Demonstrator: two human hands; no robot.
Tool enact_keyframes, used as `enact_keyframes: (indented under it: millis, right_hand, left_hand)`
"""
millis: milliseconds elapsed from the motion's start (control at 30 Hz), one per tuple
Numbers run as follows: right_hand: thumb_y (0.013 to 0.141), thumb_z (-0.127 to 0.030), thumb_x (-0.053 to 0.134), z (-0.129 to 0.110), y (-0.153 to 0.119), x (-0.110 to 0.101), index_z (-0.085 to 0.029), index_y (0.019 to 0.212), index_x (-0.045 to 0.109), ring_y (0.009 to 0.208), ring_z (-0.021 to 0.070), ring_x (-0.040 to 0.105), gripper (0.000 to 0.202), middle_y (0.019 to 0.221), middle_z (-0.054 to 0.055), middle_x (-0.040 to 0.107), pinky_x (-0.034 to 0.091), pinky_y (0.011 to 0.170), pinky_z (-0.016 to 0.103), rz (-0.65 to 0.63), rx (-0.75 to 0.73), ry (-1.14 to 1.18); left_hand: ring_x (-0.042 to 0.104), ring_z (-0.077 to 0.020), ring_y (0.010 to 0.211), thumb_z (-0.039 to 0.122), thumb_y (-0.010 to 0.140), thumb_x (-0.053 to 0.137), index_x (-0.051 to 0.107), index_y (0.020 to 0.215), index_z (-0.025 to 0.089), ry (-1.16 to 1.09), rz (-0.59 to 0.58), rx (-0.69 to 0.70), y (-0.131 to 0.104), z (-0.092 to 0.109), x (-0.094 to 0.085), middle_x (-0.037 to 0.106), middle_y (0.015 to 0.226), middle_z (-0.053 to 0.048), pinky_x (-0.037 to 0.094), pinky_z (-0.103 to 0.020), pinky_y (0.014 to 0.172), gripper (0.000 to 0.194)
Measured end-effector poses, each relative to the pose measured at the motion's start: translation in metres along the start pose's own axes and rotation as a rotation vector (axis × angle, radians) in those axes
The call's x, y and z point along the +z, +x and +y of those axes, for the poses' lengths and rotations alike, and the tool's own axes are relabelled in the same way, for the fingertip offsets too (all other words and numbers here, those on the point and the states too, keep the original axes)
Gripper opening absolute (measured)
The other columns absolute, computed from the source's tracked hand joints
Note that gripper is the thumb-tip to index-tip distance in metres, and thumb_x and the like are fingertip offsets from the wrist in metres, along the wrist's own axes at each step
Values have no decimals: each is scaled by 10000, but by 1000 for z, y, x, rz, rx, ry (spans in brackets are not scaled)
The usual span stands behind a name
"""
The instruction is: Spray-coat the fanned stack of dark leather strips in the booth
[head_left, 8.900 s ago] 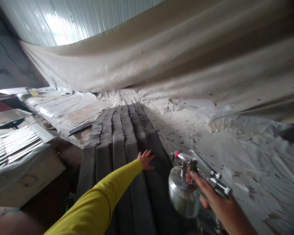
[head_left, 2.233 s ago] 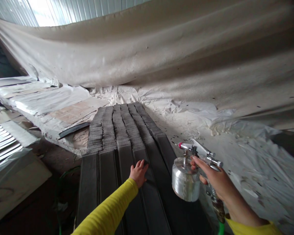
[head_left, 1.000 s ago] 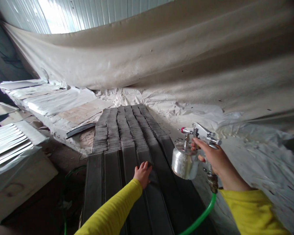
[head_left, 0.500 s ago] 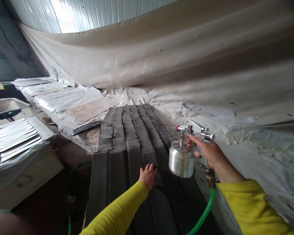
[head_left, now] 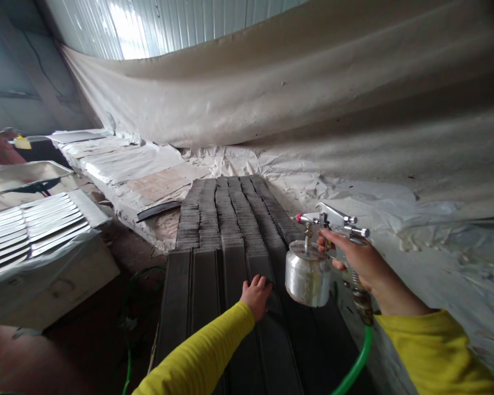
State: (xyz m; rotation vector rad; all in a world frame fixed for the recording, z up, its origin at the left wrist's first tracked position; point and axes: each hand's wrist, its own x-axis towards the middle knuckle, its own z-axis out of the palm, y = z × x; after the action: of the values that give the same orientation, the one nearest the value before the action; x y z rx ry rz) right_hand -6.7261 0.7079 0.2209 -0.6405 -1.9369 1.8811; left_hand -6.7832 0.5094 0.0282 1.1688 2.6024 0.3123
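Note:
Rows of dark, thin overlapping strips [head_left: 206, 291] lie lengthwise in front of me, packed edge on edge at the far end. On one of the middle rows rests my left hand [head_left: 256, 297], its fingers apart and nothing in them. To the right, my right hand [head_left: 354, 257] is wrapped round the handle of a metal spray gun [head_left: 329, 219]. Its silver cup [head_left: 308, 273] hangs above the right rows, and the red-tipped nozzle points left. From the handle's base a green hose [head_left: 356, 365] runs down.
A pale sheet [head_left: 230, 104] hangs along the back wall. At the left, a box [head_left: 61, 285] bears rows of light strips, with a wheelbarrow [head_left: 28, 175] behind it. A curved dark strip [head_left: 158, 210] lies beside the far rows. Another green hose [head_left: 128, 362] trails on the floor.
The whole scene has shifted slightly right in the view. My left hand remains on the dark strips, and my right hand still holds the spray gun, which sits slightly lower in view.

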Motion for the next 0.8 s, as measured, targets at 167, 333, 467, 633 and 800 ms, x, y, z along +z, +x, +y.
enact_keyframes:
  millis: [167, 333, 467, 633, 800]
  right_hand:
    - [561, -475, 745, 3, -4, -4, -155, 768, 645, 660, 166, 538, 394, 752, 64, 606, 267, 302, 149, 12, -7, 32]
    - [586, -462, 744, 6, -14, -6, -156, 777, 641, 667, 163, 546, 375, 754, 58, 606, 266, 301, 143, -29, -9, 59]
    - [628, -423, 726, 5, -26, -11, -145, 795, 642, 672, 165, 550, 334, 748, 64, 608, 269, 304, 146, -41, -6, 64]
    - [587, -444, 750, 12, -48, -14, -130, 799, 642, 675, 169, 539, 394, 748, 69, 612, 265, 312, 156, -102, 29, 85]
    - [526, -498, 785, 14, -69, -2, -140, 793, 647, 683, 167, 533, 468, 735, 63, 613, 268, 314, 153, -143, 33, 109]
  left_hand:
    - [199, -327, 1383, 315, 743, 548, 528, 1233, 196, -127, -99, 19, -19, 7, -10, 294, 1476, -145, 235, -648, 1049, 505]
    - [597, -218, 1007, 582, 850, 305, 600, 1171, 169, -610, -499, 68, -88, 37, -10, 658, 1076, -100, 457, -366, 937, 600]
    - [584, -181, 827, 752, 770, 218, 618, 1164, 190, -779, -672, -148, -166, 45, -13, 669, 959, -64, 469, -341, 858, 794]
    - [505, -120, 733, 293, 739, 551, 664, 1055, 246, -644, -506, -138, -249, 25, -10, 603, 808, 23, 408, -216, 689, 339]
    - [359, -63, 578, 211, 691, 525, 635, 727, 178, -469, -279, -397, -301, -14, 7, 414, 596, 62, 252, -185, 515, 121]
